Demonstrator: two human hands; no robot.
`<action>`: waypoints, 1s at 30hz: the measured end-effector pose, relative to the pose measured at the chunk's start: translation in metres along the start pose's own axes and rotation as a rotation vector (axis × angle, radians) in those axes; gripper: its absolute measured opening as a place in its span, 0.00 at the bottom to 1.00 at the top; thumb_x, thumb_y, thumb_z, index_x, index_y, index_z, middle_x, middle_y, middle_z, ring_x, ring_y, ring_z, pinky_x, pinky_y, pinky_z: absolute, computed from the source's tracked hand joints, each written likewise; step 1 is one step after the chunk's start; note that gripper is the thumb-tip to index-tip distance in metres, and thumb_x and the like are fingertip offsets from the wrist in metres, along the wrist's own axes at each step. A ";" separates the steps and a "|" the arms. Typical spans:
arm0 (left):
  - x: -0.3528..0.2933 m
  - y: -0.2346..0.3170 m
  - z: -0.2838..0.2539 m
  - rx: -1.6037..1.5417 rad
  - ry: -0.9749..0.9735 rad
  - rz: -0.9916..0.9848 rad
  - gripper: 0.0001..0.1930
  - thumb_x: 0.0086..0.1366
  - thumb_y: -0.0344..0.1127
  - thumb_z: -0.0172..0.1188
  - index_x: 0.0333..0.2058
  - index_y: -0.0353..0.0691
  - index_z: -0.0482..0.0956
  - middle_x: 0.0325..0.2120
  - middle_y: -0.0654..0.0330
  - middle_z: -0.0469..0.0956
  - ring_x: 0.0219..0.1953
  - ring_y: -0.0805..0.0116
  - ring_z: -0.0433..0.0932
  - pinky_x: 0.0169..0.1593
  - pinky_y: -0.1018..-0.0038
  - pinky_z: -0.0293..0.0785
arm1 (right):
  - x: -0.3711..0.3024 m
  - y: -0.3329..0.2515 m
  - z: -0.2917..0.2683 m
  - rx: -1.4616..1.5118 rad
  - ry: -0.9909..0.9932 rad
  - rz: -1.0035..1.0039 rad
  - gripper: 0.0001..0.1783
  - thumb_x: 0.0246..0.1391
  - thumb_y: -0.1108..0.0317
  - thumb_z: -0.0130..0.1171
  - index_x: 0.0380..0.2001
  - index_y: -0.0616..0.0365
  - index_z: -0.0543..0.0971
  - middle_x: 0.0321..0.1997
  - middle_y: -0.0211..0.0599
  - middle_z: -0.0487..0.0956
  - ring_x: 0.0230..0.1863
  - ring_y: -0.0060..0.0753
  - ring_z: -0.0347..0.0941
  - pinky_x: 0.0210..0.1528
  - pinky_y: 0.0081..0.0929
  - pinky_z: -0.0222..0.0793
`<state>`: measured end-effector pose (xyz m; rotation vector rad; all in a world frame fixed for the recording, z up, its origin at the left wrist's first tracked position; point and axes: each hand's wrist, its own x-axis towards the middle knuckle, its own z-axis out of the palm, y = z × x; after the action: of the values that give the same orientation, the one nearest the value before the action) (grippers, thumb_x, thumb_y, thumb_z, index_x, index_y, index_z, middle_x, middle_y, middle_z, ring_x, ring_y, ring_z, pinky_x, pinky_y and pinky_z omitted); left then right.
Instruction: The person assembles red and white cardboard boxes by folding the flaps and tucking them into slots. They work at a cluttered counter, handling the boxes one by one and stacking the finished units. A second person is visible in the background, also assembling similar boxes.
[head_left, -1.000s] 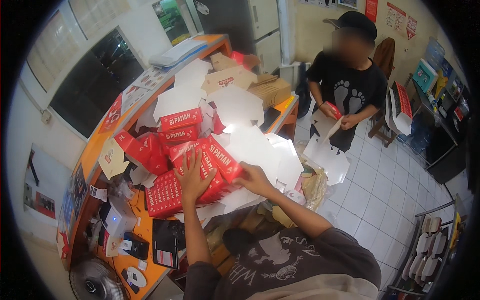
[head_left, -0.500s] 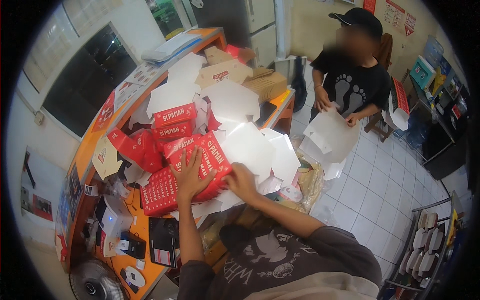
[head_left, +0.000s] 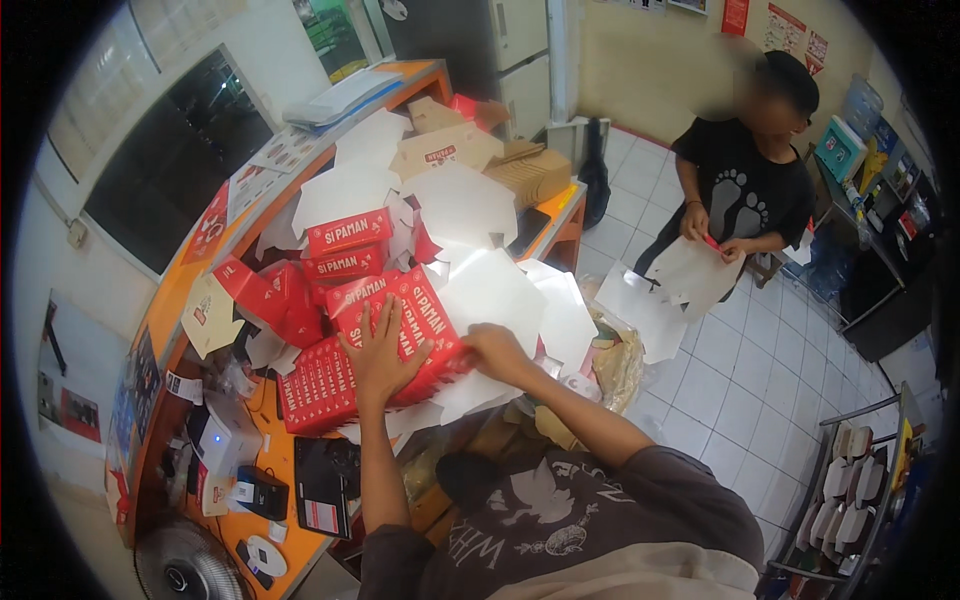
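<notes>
A block of red folded cartons with white lettering (head_left: pixel 425 315) lies stacked on the counter in front of me. My left hand (head_left: pixel 380 352) rests flat on its top, fingers spread. At the block's right end, my right hand (head_left: pixel 500 352) has its fingers curled against a carton's edge; the thumb and fingertips are partly hidden. More red cartons stand in a row (head_left: pixel 318 385) below and left of my left hand. Two red boxes (head_left: pixel 348 232) sit stacked behind the block. Large white unfolded carton blanks (head_left: pixel 492 300) lie beyond my right hand.
An orange counter (head_left: pixel 285 490) holds a white printer (head_left: pixel 228 435), a card terminal (head_left: pixel 262 492) and a black tablet-like device (head_left: pixel 322 485). A fan (head_left: pixel 185 565) stands lower left. Across the tiled floor, a co-worker (head_left: pixel 750 180) holds a white blank (head_left: pixel 690 270). A rack (head_left: pixel 845 490) stands lower right.
My right hand has shifted slightly right and up along the carton's end. My left hand stays on top. The co-worker has moved right and back, now bending a blank with a red edge showing.
</notes>
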<state>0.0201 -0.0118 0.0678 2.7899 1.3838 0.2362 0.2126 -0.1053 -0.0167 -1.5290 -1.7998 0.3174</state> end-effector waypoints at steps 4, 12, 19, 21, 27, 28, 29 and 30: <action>-0.002 -0.002 0.001 0.019 -0.008 -0.010 0.46 0.57 0.67 0.52 0.68 0.51 0.49 0.70 0.68 0.47 0.72 0.56 0.40 0.62 0.29 0.34 | -0.004 -0.021 0.016 0.066 -0.015 0.116 0.15 0.40 0.71 0.64 0.37 0.57 0.80 0.31 0.44 0.76 0.37 0.50 0.74 0.40 0.43 0.70; -0.004 -0.001 0.000 0.001 -0.006 -0.025 0.46 0.56 0.66 0.53 0.68 0.51 0.49 0.70 0.66 0.47 0.72 0.56 0.40 0.62 0.30 0.33 | -0.013 -0.005 0.012 0.206 -0.075 -0.039 0.13 0.47 0.69 0.62 0.36 0.62 0.77 0.32 0.47 0.75 0.38 0.54 0.73 0.39 0.45 0.68; -0.003 -0.003 0.001 -0.014 0.036 -0.004 0.48 0.54 0.67 0.55 0.67 0.46 0.51 0.69 0.64 0.50 0.70 0.52 0.45 0.62 0.29 0.35 | -0.010 0.009 0.005 0.351 -0.213 -0.089 0.13 0.53 0.64 0.61 0.36 0.63 0.76 0.30 0.43 0.75 0.32 0.47 0.73 0.37 0.38 0.69; 0.000 -0.003 0.002 0.012 0.030 0.012 0.48 0.54 0.67 0.55 0.67 0.46 0.52 0.69 0.63 0.50 0.70 0.52 0.46 0.62 0.31 0.36 | 0.007 0.017 -0.022 0.562 -0.347 0.031 0.13 0.56 0.62 0.59 0.37 0.63 0.76 0.29 0.39 0.76 0.32 0.38 0.74 0.36 0.34 0.69; -0.006 -0.001 -0.002 0.037 -0.022 -0.017 0.48 0.56 0.66 0.52 0.68 0.46 0.49 0.69 0.62 0.49 0.70 0.51 0.47 0.63 0.35 0.37 | 0.117 0.097 -0.005 0.213 0.359 0.263 0.17 0.47 0.56 0.64 0.35 0.56 0.79 0.34 0.43 0.81 0.35 0.43 0.76 0.41 0.40 0.70; -0.007 -0.006 -0.001 0.069 -0.023 -0.013 0.48 0.55 0.66 0.52 0.68 0.46 0.49 0.69 0.63 0.48 0.70 0.51 0.46 0.63 0.34 0.36 | 0.139 0.099 -0.003 0.168 0.371 0.338 0.19 0.45 0.51 0.65 0.36 0.52 0.81 0.33 0.41 0.81 0.36 0.44 0.76 0.43 0.40 0.70; -0.007 -0.009 -0.001 0.112 -0.028 -0.033 0.48 0.55 0.66 0.52 0.68 0.46 0.49 0.70 0.63 0.48 0.70 0.52 0.45 0.62 0.33 0.36 | 0.149 0.093 0.003 0.061 0.422 0.312 0.21 0.43 0.49 0.66 0.35 0.52 0.81 0.34 0.41 0.82 0.37 0.45 0.77 0.41 0.41 0.71; -0.002 -0.004 0.006 0.092 -0.013 -0.008 0.47 0.56 0.65 0.52 0.68 0.47 0.48 0.70 0.64 0.48 0.71 0.52 0.44 0.63 0.33 0.35 | 0.165 0.111 0.014 -0.018 0.347 0.335 0.22 0.43 0.48 0.66 0.37 0.52 0.81 0.34 0.41 0.82 0.40 0.44 0.77 0.41 0.41 0.71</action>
<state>0.0168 -0.0105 0.0608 2.8532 1.4387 0.1575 0.2834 0.0801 -0.0335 -1.7762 -1.2826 0.1801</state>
